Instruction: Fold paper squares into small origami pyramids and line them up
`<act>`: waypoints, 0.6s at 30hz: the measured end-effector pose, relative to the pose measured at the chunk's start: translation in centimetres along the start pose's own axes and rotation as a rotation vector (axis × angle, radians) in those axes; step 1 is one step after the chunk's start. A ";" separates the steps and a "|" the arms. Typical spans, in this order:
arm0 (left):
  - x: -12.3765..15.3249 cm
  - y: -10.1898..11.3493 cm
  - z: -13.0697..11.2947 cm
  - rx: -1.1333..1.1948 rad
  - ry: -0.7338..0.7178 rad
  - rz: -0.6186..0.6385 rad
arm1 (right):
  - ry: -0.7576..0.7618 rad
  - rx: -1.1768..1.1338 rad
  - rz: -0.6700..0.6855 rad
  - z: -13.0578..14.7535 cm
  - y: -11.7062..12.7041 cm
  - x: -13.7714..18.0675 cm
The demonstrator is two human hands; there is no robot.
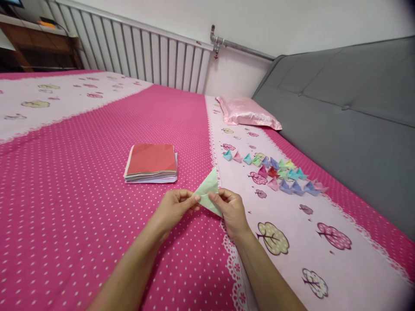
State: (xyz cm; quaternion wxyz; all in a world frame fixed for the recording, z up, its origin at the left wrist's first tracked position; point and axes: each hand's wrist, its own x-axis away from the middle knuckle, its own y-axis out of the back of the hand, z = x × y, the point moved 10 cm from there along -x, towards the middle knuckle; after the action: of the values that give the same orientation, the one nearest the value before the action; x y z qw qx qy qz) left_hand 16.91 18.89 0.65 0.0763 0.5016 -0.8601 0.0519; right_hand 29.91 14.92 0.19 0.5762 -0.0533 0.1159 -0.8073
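Observation:
A folded sheet of light green paper [208, 185], roughly triangular with a point towards the far side, is held just above the bed between both hands. My left hand [177, 207] pinches its left corner between thumb and fingers. On the right side, my right hand [231, 211] grips the paper with the thumb on top and fingers beneath. Beyond my left hand lies a stack of square coloured paper [151, 160], a red sheet on top. To the right, several small folded paper boats [274, 172] in blue, pink, green, red and yellow stand in rows.
The bed has a pink polka-dot sheet [81, 194] with white printed bands. A pink satin pillow [248, 113] rests by the grey padded headboard [350, 90]. Behind are a white radiator [139, 47] and a pipe [246, 48]. A wooden desk [42, 43] stands at far left.

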 end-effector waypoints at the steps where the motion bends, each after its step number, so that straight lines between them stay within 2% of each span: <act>1: 0.0 0.1 -0.1 0.017 0.003 -0.011 | 0.006 0.004 -0.009 0.0 0.1 0.0; 5: 0.2 0.3 -0.1 0.099 0.032 -0.047 | -0.003 -0.016 0.007 -0.1 -0.1 0.1; 14: -0.3 -0.3 1.2 0.171 0.062 0.002 | 0.062 -0.064 0.228 1.4 -2.6 0.9; 18: -0.2 -0.7 1.4 0.149 0.080 0.026 | 0.073 -0.091 0.208 1.3 -2.4 0.9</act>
State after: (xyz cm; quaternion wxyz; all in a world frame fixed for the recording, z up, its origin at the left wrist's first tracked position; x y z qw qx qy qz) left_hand 17.48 18.52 -0.71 0.0725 0.4923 -0.8565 0.1370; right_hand 27.73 14.67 1.95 0.6493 -0.0377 0.1780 -0.7384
